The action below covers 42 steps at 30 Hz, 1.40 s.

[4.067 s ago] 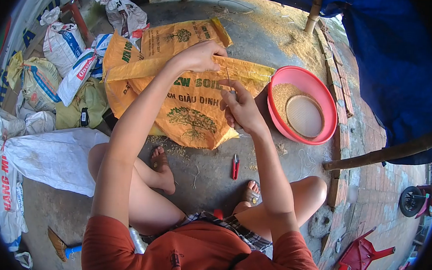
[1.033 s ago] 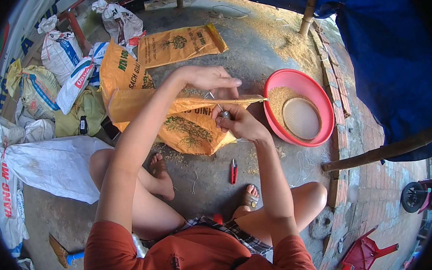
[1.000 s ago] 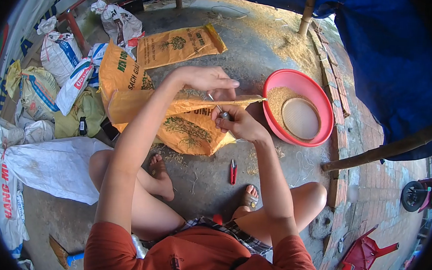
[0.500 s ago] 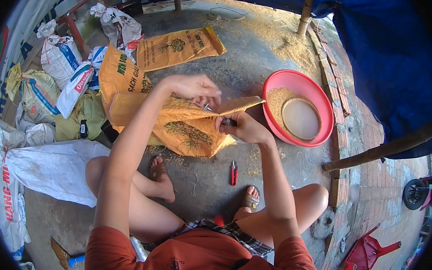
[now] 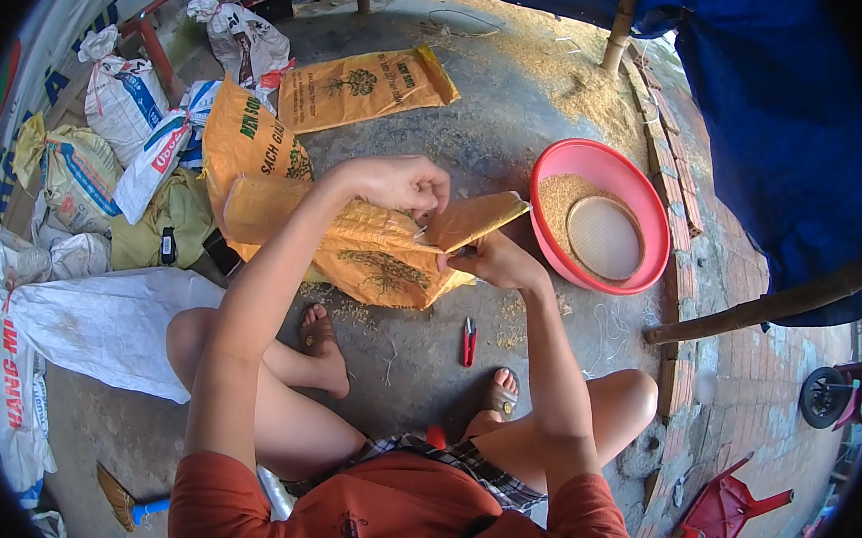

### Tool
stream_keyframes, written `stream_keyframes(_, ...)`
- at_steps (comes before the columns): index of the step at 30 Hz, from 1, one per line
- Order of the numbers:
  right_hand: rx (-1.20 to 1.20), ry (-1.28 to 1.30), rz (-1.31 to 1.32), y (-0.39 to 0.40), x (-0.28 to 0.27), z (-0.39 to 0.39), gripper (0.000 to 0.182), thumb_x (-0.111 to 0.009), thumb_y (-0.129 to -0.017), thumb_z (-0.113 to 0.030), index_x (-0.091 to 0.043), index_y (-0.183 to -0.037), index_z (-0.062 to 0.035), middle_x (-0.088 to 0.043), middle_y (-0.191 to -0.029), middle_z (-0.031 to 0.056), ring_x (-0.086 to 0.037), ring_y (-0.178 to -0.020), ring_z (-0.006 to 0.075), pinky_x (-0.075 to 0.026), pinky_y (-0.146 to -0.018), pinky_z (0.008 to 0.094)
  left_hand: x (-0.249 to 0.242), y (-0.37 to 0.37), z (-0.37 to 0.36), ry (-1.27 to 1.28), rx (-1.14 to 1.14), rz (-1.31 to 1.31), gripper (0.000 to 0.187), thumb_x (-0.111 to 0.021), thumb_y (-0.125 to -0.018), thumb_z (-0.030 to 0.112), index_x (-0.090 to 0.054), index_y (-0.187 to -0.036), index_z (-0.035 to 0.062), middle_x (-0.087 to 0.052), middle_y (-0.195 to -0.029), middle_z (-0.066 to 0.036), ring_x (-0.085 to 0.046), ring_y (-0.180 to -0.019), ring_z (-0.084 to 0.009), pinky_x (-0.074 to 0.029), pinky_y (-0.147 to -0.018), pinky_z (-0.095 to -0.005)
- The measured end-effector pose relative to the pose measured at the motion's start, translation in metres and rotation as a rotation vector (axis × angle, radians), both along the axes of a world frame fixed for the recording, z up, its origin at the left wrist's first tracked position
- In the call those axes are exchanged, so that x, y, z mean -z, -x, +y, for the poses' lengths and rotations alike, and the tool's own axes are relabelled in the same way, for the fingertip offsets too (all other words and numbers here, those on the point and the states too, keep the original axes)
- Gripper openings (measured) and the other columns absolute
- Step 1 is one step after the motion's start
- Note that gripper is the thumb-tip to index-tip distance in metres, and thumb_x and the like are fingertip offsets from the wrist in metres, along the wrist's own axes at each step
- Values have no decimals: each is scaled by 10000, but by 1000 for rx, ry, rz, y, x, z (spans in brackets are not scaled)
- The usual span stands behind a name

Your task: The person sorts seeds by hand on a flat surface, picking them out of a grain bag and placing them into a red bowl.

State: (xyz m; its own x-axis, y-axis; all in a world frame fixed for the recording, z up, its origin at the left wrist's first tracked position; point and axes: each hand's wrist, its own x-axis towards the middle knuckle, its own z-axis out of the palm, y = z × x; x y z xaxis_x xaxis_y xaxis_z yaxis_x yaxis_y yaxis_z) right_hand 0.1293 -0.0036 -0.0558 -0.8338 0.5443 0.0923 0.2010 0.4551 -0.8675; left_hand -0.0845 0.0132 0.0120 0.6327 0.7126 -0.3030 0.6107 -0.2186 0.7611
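An orange printed sack (image 5: 381, 271) lies in front of me, its upper edge folded up between my hands. My left hand (image 5: 402, 185) is above the fold with its fingers curled; a small shiny bit shows just below them, and what they pinch is too small to name. My right hand (image 5: 501, 262) grips the sack's edge from the right side, beside the raised yellowish corner. Red-handled snips (image 5: 468, 343) rest on the ground between my feet.
A pink basin (image 5: 605, 161) with grain and a round sieve (image 5: 605, 238) stands at the right. Filled sacks (image 5: 128, 98) lie at the left, another orange sack (image 5: 369, 87) lies behind. A bamboo pole (image 5: 758, 304) slants at the right.
My left hand has shifted slightly right and its fingers have curled in. The dark metallic thing that showed at my right hand is now mostly hidden. The sack's corner has opened wider.
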Motion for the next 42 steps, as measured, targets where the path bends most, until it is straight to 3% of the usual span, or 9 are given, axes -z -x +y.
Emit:
stream_keyframes(2,22,88,13,0,-6,-4,193,-615,-698,65,-583,-847,-54,-530,-984,31,-497,-972,165,-385,-888,292,-3,-2,1,-109,44,24,116,-538,-837,113,-560,-897,16,-515,-619,19,-467,-585,-60,-402,-578,-216)
stream_keyframes(9,2,8,52,2,1,-1,209,-618,-682,75,-586,-839,-59,-541,-981,36,-503,-990,165,-384,-897,293,1,-12,3,-139,-108,-129,235,-549,-847,131,-536,-1060,33,-553,-795,-25,-520,-734,-92,-437,-661,-242)
stream_keyframes(11,39,96,5,2,-3,-4,191,-617,-692,61,-586,-836,-60,-545,-988,39,-504,-996,171,-377,-910,301,12,-24,4,-408,-111,-309,341,-556,-823,96,-488,-1154,42,-563,-953,-82,-555,-913,-168,-467,-776,-291)
stream_keyframes(17,51,76,-20,0,-7,-5,136,-617,-727,12,-589,-836,-65,-551,-981,53,-502,-1003,187,-369,-913,316,0,-33,1,-351,90,-33,427,-607,-759,76,-487,-1168,42,-545,-1126,-126,-562,-963,-192,-463,-825,-320)
stream_keyframes(26,123,63,15,-1,-4,-4,117,-618,-736,4,-592,-828,-62,-566,-927,37,-510,-947,157,-388,-861,293,-2,-45,-2,-320,-23,-47,157,-639,-741,120,-607,-783,-28,-610,-657,-66,-586,-666,-147,-454,-627,-294)
stream_keyframes(30,121,123,8,1,-7,-3,99,-605,-749,12,-587,-827,-45,-575,-866,18,-521,-876,127,-406,-819,272,3,-43,2,-371,-65,4,143,-605,-777,112,-580,-801,-27,-622,-711,-77,-588,-673,-139,-463,-624,-280)
stream_keyframes(33,121,136,21,0,-10,-2,83,-587,-765,22,-582,-828,-32,-577,-802,-6,-522,-803,92,-421,-760,243,8,-34,14,-227,-157,-336,120,-556,-823,118,-545,-829,-2,-624,-741,-74,-589,-676,-127,-467,-625,-248)
stream_keyframes(35,82,136,56,2,-11,-2,73,-570,-777,28,-576,-832,-21,-575,-783,-11,-519,-767,68,-426,-721,224,0,-29,12,151,-248,-534,96,-518,-854,130,-517,-872,35,-622,-772,-61,-588,-676,-111,-465,-628,-222)
stream_keyframes(42,108,206,145,3,-7,-1,55,-562,-787,21,-568,-834,-6,-568,-771,-12,-508,-755,59,-423,-708,222,8,-20,17,168,-268,-570,129,-520,-856,139,-529,-949,50,-606,-918,-65,-574,-829,-106,-458,-697,-246)
